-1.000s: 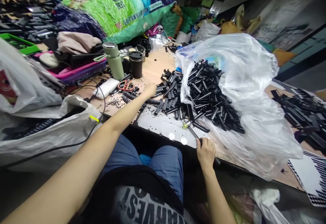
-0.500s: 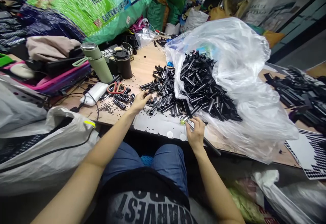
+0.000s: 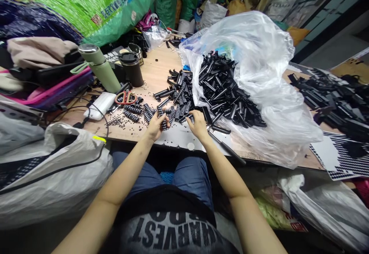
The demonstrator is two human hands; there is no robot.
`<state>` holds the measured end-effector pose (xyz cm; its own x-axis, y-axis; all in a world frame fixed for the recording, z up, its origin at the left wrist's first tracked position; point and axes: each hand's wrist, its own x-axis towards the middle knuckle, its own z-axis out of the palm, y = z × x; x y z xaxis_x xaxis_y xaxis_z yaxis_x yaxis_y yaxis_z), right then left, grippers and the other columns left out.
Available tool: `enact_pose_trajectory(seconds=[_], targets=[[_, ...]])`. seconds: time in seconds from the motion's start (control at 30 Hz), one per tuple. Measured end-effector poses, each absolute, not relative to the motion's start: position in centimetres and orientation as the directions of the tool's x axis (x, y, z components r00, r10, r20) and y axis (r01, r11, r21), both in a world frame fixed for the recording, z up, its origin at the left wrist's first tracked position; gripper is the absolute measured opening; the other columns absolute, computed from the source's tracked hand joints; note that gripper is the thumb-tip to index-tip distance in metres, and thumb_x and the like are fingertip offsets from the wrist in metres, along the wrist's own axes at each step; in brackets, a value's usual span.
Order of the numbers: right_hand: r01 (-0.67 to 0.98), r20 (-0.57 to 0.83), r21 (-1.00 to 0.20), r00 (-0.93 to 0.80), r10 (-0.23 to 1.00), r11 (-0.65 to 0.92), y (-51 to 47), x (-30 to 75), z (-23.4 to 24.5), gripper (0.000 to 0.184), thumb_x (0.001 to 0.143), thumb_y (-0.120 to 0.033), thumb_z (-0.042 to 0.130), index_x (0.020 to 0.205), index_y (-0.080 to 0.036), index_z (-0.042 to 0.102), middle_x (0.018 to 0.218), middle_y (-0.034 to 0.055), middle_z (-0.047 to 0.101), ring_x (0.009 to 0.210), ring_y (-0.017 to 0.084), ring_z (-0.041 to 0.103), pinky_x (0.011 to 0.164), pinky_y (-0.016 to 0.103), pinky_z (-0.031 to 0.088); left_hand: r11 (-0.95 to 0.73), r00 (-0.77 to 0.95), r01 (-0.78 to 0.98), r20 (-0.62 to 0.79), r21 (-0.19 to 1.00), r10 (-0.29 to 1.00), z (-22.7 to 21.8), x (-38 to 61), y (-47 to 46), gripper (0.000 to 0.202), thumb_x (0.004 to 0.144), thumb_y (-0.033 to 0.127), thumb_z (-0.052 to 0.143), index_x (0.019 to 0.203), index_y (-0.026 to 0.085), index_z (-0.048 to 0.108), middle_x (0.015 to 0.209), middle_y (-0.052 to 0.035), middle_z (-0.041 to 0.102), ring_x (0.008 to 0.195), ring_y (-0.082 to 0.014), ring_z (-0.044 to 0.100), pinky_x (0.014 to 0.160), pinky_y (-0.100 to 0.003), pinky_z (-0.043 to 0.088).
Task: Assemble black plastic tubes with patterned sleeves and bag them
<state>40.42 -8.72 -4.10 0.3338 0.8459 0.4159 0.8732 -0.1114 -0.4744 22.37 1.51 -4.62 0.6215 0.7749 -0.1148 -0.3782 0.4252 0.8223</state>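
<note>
My left hand (image 3: 155,127) is closed round a black cylinder with rows of white spots (image 3: 162,118), low over the table's near side. Just to its right, my right hand (image 3: 198,126) has its fingers bent at the end of a smooth black tube (image 3: 185,118). Several more spotted cylinders (image 3: 132,116) lie left of and beyond the left hand. Smooth black tubes (image 3: 163,93) are heaped behind both hands. A long metal rod with a dark handle (image 3: 226,147) rests on the table's front edge, to the right of my right hand.
A clear plastic bag (image 3: 271,77) spills a big pile of black parts (image 3: 219,88). Scissors (image 3: 125,97), a white box (image 3: 99,106), a green flask (image 3: 100,69) and a dark cup (image 3: 131,69) stand or lie at left. Tiny dark bits (image 3: 127,127) litter the tabletop.
My right hand has left the rod, which now lies on the table, and moved left to the tubes. My left hand has drawn slightly nearer with a spotted cylinder. The view has shifted.
</note>
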Motion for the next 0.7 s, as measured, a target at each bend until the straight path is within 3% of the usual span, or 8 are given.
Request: enact_pose_trajectory(seconds=[0.13, 0.27, 0.4, 0.53, 0.6, 0.7], targets=[[0.870, 0.410, -0.438, 0.419, 0.810, -0.228, -0.6, 41.7, -2.1, 0.025, 0.092, -0.028, 0.047, 0.111, -0.014, 0.055, 0.116, 0.0129, 0.060, 0.111, 0.025, 0.048, 0.099, 0.038, 0.036, 0.408, 0.551, -0.376, -0.153, 0.832, 0.820, -4.5, 22.3, 1.0, 0.045, 0.064, 0.031, 0.077, 0.098, 0.016, 0.052, 0.068, 0.0021, 0.058, 0.057, -0.0123, 0.058, 0.058, -0.026, 0.050], [0.756, 0.249, -0.444, 0.620, 0.744, -0.481, 5.9, 41.5, -0.3, 0.030, 0.090, -0.029, 0.050, 0.114, -0.011, 0.051, 0.117, 0.0205, 0.061, 0.116, 0.031, 0.046, 0.098, 0.049, 0.032, 0.328, 0.441, -0.393, -0.137, 0.859, 0.887, -4.7, 21.8, 0.8, 0.045, 0.060, 0.030, 0.077, 0.095, 0.015, 0.053, 0.066, 0.0017, 0.059, 0.057, -0.0120, 0.058, 0.058, -0.024, 0.048], [0.708, 0.113, -0.515, 0.614, 0.781, -0.483, 7.6, 40.7, 0.3, 0.036, 0.088, -0.018, 0.050, 0.120, -0.006, 0.045, 0.115, 0.0247, 0.061, 0.115, 0.031, 0.049, 0.099, 0.054, 0.029, 0.274, 0.392, -0.334, -0.132, 0.902, 0.911, -5.3, 21.1, 1.2, 0.045, 0.061, 0.033, 0.076, 0.096, 0.015, 0.054, 0.066, 0.0016, 0.058, 0.052, -0.0106, 0.053, 0.050, -0.021, 0.043], [0.778, 0.081, -0.569, 0.377, 0.923, -0.268, 5.4, 39.7, 0.9, 0.034, 0.088, -0.017, 0.049, 0.121, -0.013, 0.050, 0.109, 0.0107, 0.066, 0.099, 0.019, 0.059, 0.093, 0.038, 0.040, 0.123, 0.332, -0.217, -0.045, 0.968, 0.942, -5.6, 20.3, 1.8, 0.040, 0.068, 0.038, 0.072, 0.099, 0.016, 0.057, 0.074, -0.0004, 0.057, 0.056, -0.0118, 0.053, 0.052, -0.024, 0.045], [0.799, 0.038, -0.590, 0.167, 0.985, -0.113, 3.3, 39.2, 1.8, 0.026, 0.085, -0.019, 0.054, 0.110, -0.015, 0.060, 0.097, 0.0014, 0.068, 0.085, 0.011, 0.061, 0.084, 0.026, 0.044, -0.083, 0.304, -0.090, 0.107, 0.992, 0.947, -5.3, 20.1, 1.7, 0.037, 0.072, 0.039, 0.070, 0.101, 0.017, 0.061, 0.088, -0.0054, 0.061, 0.076, -0.0179, 0.061, 0.070, -0.030, 0.051], [0.791, -0.089, -0.606, -0.177, 0.980, 0.087, -0.4, 38.9, 3.4, 0.021, 0.079, -0.023, 0.059, 0.090, -0.008, 0.068, 0.072, -0.0076, 0.063, 0.064, 0.003, 0.056, 0.067, 0.017, 0.041, -0.349, 0.462, 0.063, 0.283, 0.935, 0.841, -4.4, 20.3, 1.3, 0.035, 0.077, 0.040, 0.066, 0.106, 0.021, 0.065, 0.111, -0.0095, 0.062, 0.109, -0.0263, 0.057, 0.099, -0.040, 0.043]])
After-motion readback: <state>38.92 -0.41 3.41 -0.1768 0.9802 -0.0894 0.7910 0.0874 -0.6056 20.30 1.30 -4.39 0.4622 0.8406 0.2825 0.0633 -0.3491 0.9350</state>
